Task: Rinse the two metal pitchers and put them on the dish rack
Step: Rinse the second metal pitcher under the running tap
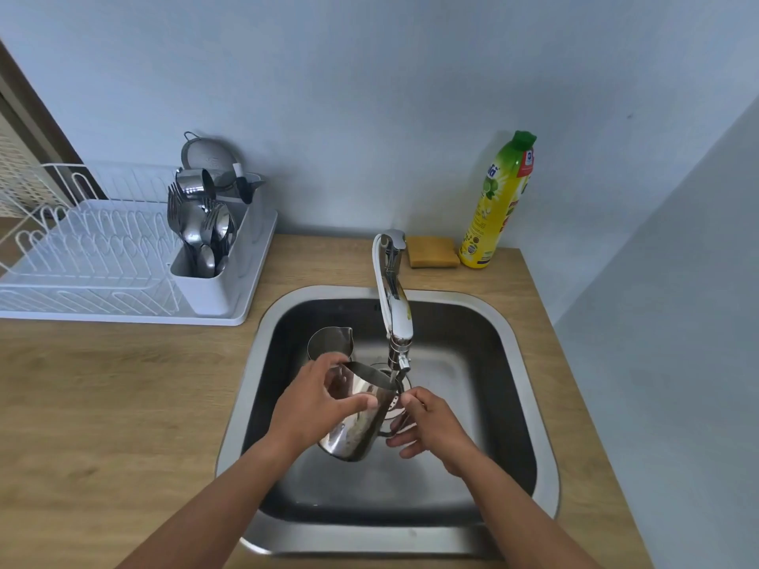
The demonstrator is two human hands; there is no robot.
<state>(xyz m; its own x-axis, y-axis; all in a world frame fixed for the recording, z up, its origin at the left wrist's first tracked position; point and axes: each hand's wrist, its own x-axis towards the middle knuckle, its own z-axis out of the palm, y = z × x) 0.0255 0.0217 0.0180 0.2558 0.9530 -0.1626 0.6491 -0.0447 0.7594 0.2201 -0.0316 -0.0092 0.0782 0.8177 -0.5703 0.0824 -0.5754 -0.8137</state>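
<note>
Your left hand (316, 404) wraps the body of the pitcher (357, 429) just below its rim, thumb and fingers curled round it, and your right hand (435, 425) has its fingers curled at the handle side. The pitcher hangs tilted over the middle of the sink (263, 363), its mouth right under the tap (394, 305). A thin stream seems to fall from the spout, though it's hard to be sure.

Watch that wet steel: it's likely slippery, and if either grip eases it could drop and knock the second pitcher (328, 340), which stands upright on the sink floor just behind your left hand. The rim sits very near the spout, so lifting it straight up may clip the tap. Tilted this far, water could also splash off the wall onto the counter (102, 404).

The dish rack (102, 256) is well off to your left, its wire slots free, but its cutlery holder (205, 277) is packed with forks and spoons on the sink side, with a strainer (209, 154) behind; carry the pitcher wide of those. A sponge (433, 251) and a soap bottle (499, 199) stand behind the tap, out of your path
</note>
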